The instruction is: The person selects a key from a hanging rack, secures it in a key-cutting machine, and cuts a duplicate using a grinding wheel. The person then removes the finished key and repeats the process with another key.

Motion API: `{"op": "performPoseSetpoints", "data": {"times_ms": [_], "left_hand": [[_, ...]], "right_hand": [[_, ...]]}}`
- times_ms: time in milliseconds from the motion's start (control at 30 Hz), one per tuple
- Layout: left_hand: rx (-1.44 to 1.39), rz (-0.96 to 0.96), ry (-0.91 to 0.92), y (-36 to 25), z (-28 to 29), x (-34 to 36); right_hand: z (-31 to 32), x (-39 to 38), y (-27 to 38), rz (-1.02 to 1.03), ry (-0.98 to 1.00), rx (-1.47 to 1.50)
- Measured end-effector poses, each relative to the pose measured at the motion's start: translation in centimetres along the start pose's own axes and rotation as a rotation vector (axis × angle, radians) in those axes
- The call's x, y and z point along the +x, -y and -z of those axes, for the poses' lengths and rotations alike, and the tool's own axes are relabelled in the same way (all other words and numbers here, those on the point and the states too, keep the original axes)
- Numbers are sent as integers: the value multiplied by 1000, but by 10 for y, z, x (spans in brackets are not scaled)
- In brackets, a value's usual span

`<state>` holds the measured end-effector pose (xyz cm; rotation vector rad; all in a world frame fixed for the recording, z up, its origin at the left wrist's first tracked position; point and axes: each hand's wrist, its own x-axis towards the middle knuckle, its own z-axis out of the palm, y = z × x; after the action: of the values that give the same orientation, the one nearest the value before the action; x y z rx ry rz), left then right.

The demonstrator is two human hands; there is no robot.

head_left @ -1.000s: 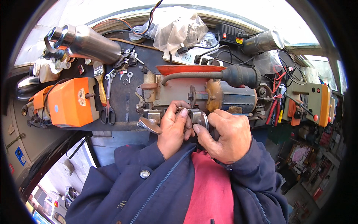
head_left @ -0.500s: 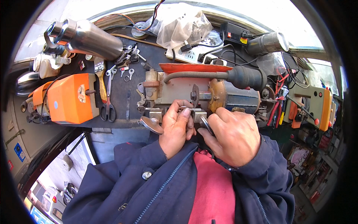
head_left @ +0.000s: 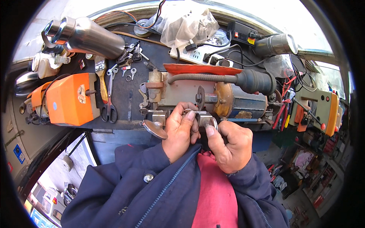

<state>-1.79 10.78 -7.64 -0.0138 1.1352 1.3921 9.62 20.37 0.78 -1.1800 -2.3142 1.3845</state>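
Both my hands work at the front of a key-cutting machine (head_left: pixel 182 91). My left hand (head_left: pixel 178 131) is closed between its two clamps, pinching a key of which only a rounded metal edge shows between thumb and finger. My right hand (head_left: pixel 232 146) has its thumb and bent fingers on the round, flat clamp knob (head_left: pixel 214 123) below the right clamp (head_left: pixel 205 117). A similar disc-shaped knob (head_left: pixel 155 129) hangs tilted under the left clamp, left of my left hand. The toothed cutting wheel (head_left: pixel 200 98) stands just behind my hands, beside the motor (head_left: pixel 247 100).
An orange-covered machine (head_left: pixel 72 100) stands left, with scissors (head_left: pixel 109 110), a brush (head_left: pixel 102 81) and loose keys (head_left: pixel 130 74) beside it. Steel flasks (head_left: pixel 95 38), a plastic bag (head_left: pixel 186 28) and a power strip (head_left: pixel 195 55) lie behind. Another machine (head_left: pixel 319 108) stands right.
My right hand has rolled over at the right clamp knob, from its back showing to thumb and bent fingers showing, and the knob has turned. My left hand stays in place.
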Motion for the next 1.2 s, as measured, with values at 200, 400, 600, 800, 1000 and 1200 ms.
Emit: {"op": "performPoseSetpoints", "data": {"times_ms": [200, 400, 600, 800, 1000, 1200], "left_hand": [[32, -4, 57, -1, 4, -2], [40, 25, 105, -3, 8, -5], [214, -89, 123, -5, 9, -8], [592, -316, 144, -4, 12, -20], [863, -516, 160, 3, 14, -21], [1047, -557, 108, 9, 15, -19]], "right_hand": [[6, 4, -2, 29, 34, -33], [6, 6, -3, 43, 35, -80], [9, 9, -4, 108, 52, -206], [2, 9, -10, 224, -13, -255], [-6, -22, -8, 295, -45, -292], [-9, -29, -8, 305, -56, -349]]}}
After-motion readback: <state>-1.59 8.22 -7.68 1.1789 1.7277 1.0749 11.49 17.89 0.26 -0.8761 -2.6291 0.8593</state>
